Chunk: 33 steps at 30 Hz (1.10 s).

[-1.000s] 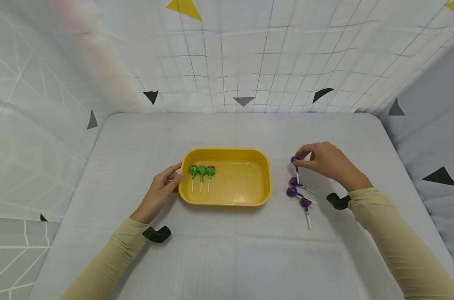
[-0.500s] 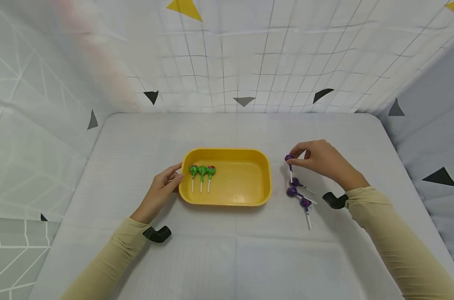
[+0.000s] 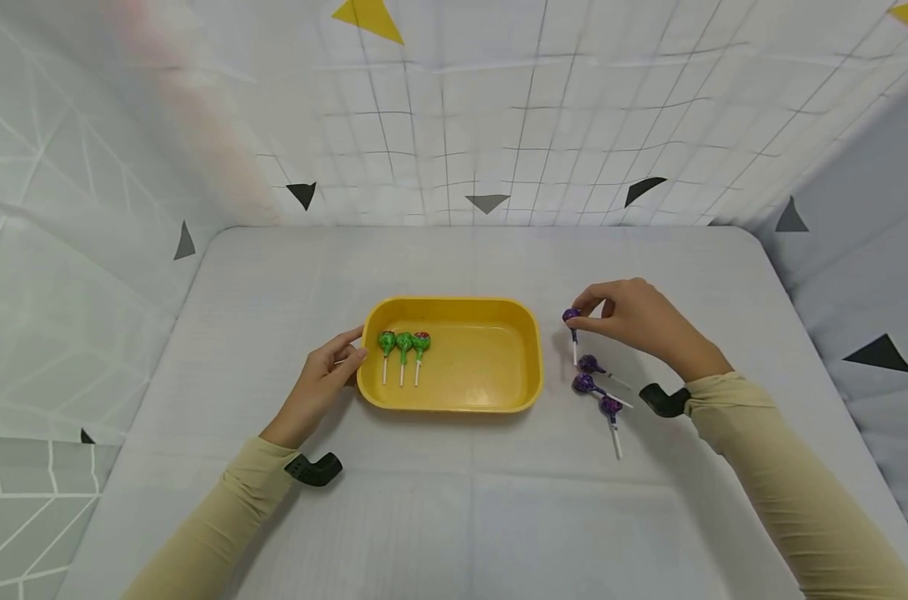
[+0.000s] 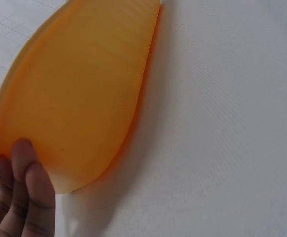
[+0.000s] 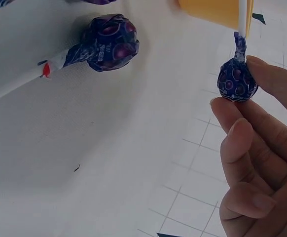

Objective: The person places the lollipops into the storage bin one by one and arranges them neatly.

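In the head view my left hand (image 3: 320,379) holds the left end of a yellow tray (image 3: 529,404), its thumb at the rim. The left wrist view shows several fingers (image 4: 37,187) against the tray's outer wall. Three green-wrapped lollipops (image 3: 404,342) lie side by side in the tray's left part, sticks toward me. Right of the tray, my right hand (image 3: 644,321) pinches a purple-wrapped lollipop (image 5: 236,81) by its candy head between thumb and fingertips; in the head view its white stick points down toward me. Just below it lie three more purple lollipops (image 3: 584,383), close together.
A white cloth covers the table (image 3: 469,517). Behind it hangs a white backdrop (image 3: 484,117) with grid lines and dark triangles, and more patterned cloth closes off both sides. A black band part (image 3: 665,401) sits at the right wrist, another (image 3: 314,469) at the left.
My right hand has moved a little left toward the tray with the purple lollipop, away from the three others. The left hand and the tray have stayed in place.
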Tool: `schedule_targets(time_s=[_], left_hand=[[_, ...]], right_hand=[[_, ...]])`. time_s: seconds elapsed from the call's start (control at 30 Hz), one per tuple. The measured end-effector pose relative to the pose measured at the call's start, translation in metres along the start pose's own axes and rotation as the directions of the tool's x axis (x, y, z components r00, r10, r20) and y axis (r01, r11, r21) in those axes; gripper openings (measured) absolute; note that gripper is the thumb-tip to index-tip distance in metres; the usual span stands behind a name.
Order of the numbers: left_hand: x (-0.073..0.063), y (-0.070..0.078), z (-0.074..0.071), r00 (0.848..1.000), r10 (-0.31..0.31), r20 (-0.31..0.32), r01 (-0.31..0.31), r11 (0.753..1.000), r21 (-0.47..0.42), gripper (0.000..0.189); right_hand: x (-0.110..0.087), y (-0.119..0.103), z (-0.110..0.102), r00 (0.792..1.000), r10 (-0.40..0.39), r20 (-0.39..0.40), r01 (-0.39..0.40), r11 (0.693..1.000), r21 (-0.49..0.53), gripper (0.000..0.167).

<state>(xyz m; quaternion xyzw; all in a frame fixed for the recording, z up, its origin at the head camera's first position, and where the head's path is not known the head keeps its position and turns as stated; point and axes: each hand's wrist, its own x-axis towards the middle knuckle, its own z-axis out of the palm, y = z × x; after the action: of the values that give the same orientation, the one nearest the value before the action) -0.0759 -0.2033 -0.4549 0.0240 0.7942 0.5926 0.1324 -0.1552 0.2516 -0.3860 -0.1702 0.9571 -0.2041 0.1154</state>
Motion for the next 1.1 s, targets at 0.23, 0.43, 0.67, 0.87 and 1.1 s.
schedule_targets(time_s=[0.23, 0.43, 0.67, 0.87, 1.1], left_hand=[[-0.001, 0.000, 0.000, 1.000, 0.003, 0.003, -0.003, 1.000, 0.002, 0.054], [-0.001, -0.002, -0.001, 1.000, 0.005, 0.003, -0.005, 1.000, 0.002, 0.054], [-0.001, -0.002, -0.001, 1.000, 0.014, 0.004, -0.014, 1.000, 0.002, 0.054], [0.000, -0.002, 0.000, 1.000, 0.016, -0.003, -0.016, 1.000, 0.008, 0.053], [0.000, -0.001, 0.000, 1.000, 0.016, -0.003, -0.016, 1.000, 0.006, 0.053]], right_hand=[[0.000, -0.002, -0.001, 1.000, 0.003, 0.005, -0.003, 1.000, 0.000, 0.034], [0.001, -0.004, -0.002, 1.000, -0.010, 0.009, 0.010, 1.000, 0.004, 0.035], [0.001, -0.008, -0.002, 1.000, -0.018, -0.011, 0.018, 1.000, 0.011, 0.030], [0.002, -0.012, -0.001, 0.999, -0.025, -0.020, 0.025, 1.000, 0.007, 0.027], [0.006, -0.018, -0.001, 0.999, -0.040, -0.020, 0.040, 0.999, 0.010, 0.027]])
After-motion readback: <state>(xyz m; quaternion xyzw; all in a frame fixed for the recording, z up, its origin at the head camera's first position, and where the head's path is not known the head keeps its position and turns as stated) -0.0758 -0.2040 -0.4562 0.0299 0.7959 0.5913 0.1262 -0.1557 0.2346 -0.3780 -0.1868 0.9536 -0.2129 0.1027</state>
